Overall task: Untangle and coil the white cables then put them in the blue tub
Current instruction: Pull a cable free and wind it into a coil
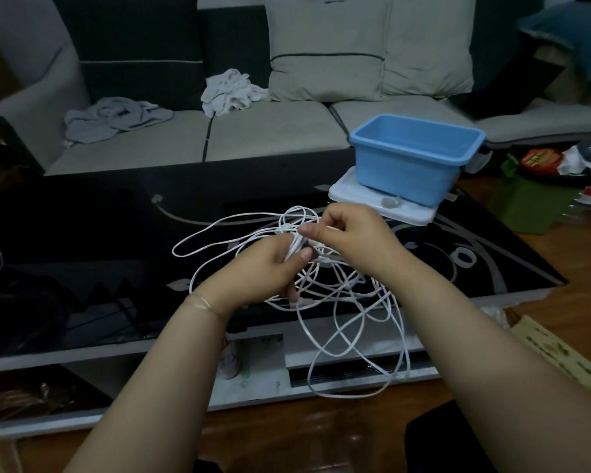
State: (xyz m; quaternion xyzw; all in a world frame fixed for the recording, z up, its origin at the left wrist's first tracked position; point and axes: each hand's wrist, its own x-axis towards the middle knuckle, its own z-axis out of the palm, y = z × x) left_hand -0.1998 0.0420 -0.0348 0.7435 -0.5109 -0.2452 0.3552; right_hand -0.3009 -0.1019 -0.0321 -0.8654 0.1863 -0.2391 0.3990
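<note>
We see left hand (270, 268) and right hand (348, 233) both pinching tangled white cables (338, 302) — blue tub (413, 162) far right, right hand nearer.

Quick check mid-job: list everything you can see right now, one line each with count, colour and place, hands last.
cables: tangled bundle, count unclear, white, over the table's near edge, loops hanging down
tub: one, blue, empty as far as visible, on the lid at the table's far right
lid: one, white, under the tub
table: one, black glass with grey pattern, centre
sofa: one, grey and dark, behind the table
cloths: two heaps, pale grey and white, on the sofa seat
stool: one, green, right of the table, clutter on it
left hand: grips the bundle
right hand: pinches a strand above it
</note>
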